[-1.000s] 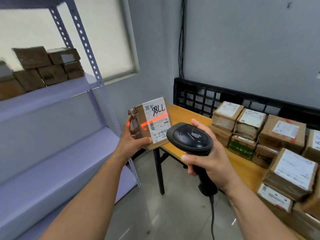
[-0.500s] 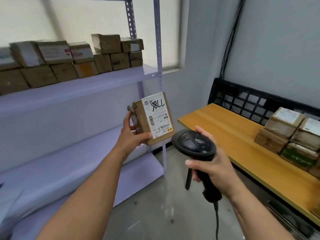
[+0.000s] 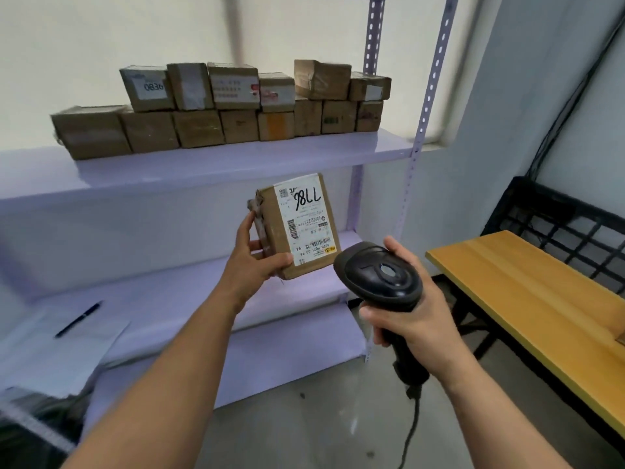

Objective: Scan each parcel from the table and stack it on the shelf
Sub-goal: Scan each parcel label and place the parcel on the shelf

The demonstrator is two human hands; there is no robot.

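My left hand [image 3: 252,262] grips a small brown parcel [image 3: 270,228] by its left side and bottom corner; its white label faces me with upside-down handwriting. The parcel hangs in front of the lilac shelf unit, below the upper shelf [image 3: 236,160]. My right hand [image 3: 411,314] holds the black handheld barcode scanner [image 3: 378,275] by its handle, just right of and below the parcel; no red beam shows. On the upper shelf stand two rows of stacked brown parcels [image 3: 233,106].
The wooden table [image 3: 527,299] edge runs along the right, with a black crate [image 3: 575,225] behind it. A pen [image 3: 78,319] lies on white paper on the lower shelf at left. The shelf upright [image 3: 419,130] stands between shelf and table. The scanner cable hangs toward the grey floor.
The view has swung left from the table to the shelf. The red scan line on the label has gone. Parcel and scanner stay in my hands, now in front of the shelves.
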